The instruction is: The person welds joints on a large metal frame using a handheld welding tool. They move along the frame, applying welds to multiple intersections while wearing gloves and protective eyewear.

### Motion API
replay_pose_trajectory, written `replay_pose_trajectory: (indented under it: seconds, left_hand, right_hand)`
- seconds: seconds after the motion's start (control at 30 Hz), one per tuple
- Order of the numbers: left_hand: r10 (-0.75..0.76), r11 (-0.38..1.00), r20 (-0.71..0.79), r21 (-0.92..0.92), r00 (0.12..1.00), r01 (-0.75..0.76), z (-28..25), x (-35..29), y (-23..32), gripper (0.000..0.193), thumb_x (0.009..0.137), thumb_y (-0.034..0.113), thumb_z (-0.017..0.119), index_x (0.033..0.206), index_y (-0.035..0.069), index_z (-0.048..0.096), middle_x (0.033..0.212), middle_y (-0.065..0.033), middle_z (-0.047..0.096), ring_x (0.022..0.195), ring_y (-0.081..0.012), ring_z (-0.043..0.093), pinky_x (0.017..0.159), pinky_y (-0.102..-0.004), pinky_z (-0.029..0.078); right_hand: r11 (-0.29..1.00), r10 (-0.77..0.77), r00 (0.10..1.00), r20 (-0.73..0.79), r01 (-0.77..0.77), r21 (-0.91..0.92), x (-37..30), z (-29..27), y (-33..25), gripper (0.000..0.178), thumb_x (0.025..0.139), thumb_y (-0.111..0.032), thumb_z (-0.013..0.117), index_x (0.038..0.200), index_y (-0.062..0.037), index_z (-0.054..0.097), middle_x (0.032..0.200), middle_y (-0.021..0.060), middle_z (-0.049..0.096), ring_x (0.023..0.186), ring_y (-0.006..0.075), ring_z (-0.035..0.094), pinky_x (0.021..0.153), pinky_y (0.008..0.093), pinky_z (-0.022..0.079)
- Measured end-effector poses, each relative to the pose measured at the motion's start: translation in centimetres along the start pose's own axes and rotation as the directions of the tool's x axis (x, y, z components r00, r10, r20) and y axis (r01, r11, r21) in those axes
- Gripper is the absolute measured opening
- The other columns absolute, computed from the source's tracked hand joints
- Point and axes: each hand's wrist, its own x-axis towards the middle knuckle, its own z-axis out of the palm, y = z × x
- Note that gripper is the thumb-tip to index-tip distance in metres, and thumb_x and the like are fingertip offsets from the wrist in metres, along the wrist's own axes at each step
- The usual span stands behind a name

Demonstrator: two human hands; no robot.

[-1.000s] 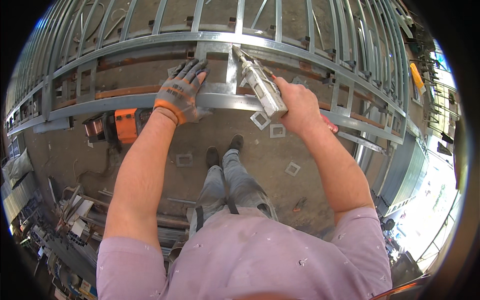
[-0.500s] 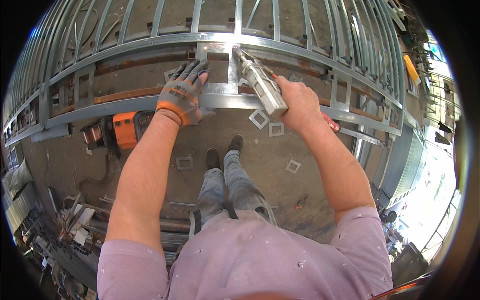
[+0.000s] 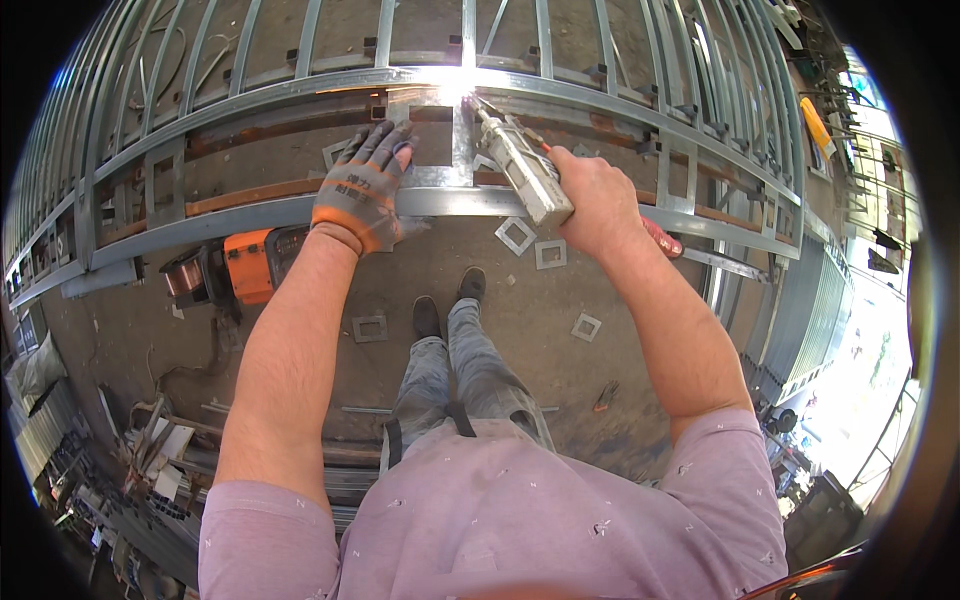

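Observation:
My right hand (image 3: pixel 600 205) is bare and closed around a pale, boxy welding gun (image 3: pixel 528 178). The gun's tip meets the galvanized steel frame (image 3: pixel 270 212) at the far rail, where a bright white welding arc (image 3: pixel 458 86) glows and sparks fly left. My left hand (image 3: pixel 364 195), in a grey and orange work glove, rests on the near rail with fingers stretched forward. It lies left of the short steel crosspiece (image 3: pixel 462 140) that joins the two rails under the arc.
An orange machine (image 3: pixel 250 266) with a wire spool (image 3: pixel 186 276) stands on the floor at left. Square metal plates with cut-outs (image 3: pixel 551 254) lie near my feet. A red-handled tool (image 3: pixel 662 238) is beside my right wrist. Stacked metal sheets (image 3: pixel 800 320) are at right.
A bright arc and orange sparks have appeared at the gun's tip. Both hands stay almost in place; the view has shifted slightly.

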Motion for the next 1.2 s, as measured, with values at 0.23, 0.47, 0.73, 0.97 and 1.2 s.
replay_pose_trajectory:
  seconds: [0.23,0.47,0.73,0.97,1.2]
  left_hand:
    - [-0.022,0.999,0.015,-0.038,1.000,0.022,-0.1,0.0,0.2,0.091,0.086,0.046,0.077,0.166,0.013,0.049,0.173,-0.0160,0.046,0.164,-0.0333,0.040,0.138,-0.0468,0.028]
    - [-0.022,0.999,0.013,-0.041,1.000,0.022,0.1,0.0,0.0,0.099,0.080,0.054,0.085,0.162,0.011,0.051,0.175,-0.0138,0.044,0.163,-0.0349,0.041,0.135,-0.0479,0.033]
    - [-0.007,1.000,-0.004,-0.015,1.000,0.007,0.8,-0.5,-0.2,0.112,0.075,0.063,0.090,0.163,0.008,0.048,0.172,-0.0191,0.045,0.163,-0.0388,0.041,0.132,-0.0505,0.037]
    - [0.017,1.000,-0.049,0.026,0.999,-0.015,1.1,-0.2,-0.6,0.102,0.076,0.052,0.087,0.161,0.008,0.052,0.172,-0.0160,0.048,0.163,-0.0350,0.041,0.136,-0.0486,0.031]
    - [-0.022,1.000,-0.037,-0.012,0.999,0.021,0.9,-0.3,-0.3,0.073,0.091,0.022,0.068,0.161,0.012,0.053,0.170,-0.0142,0.050,0.162,-0.0323,0.043,0.137,-0.0474,0.031]
  right_hand:
    - [1.000,0.022,1.000,0.019,-0.022,-0.020,0.0,-0.2,0.2,0.055,0.084,-0.021,0.088,0.132,-0.0101,0.066,0.107,0.0174,0.081,0.106,0.0397,0.079,0.091,0.0540,0.063]
    - [0.999,0.032,0.999,0.032,-0.031,-0.014,-0.1,-0.4,0.4,0.054,0.084,-0.021,0.088,0.132,-0.0099,0.066,0.107,0.0177,0.081,0.105,0.0403,0.079,0.092,0.0538,0.063]
    - [0.997,0.067,0.997,0.029,-0.068,0.023,0.0,-0.4,0.7,0.053,0.079,-0.010,0.085,0.128,-0.0122,0.066,0.107,0.0180,0.080,0.107,0.0425,0.076,0.089,0.0559,0.061]
    - [0.999,0.051,0.998,0.034,-0.051,0.017,0.0,-0.1,1.3,0.056,0.078,-0.011,0.086,0.129,-0.0132,0.065,0.108,0.0168,0.080,0.106,0.0424,0.076,0.089,0.0558,0.061]
    - [0.999,0.039,0.999,0.014,-0.039,0.030,-0.2,0.1,1.6,0.054,0.078,-0.011,0.086,0.127,-0.0126,0.065,0.107,0.0171,0.080,0.106,0.0428,0.075,0.089,0.0561,0.061]
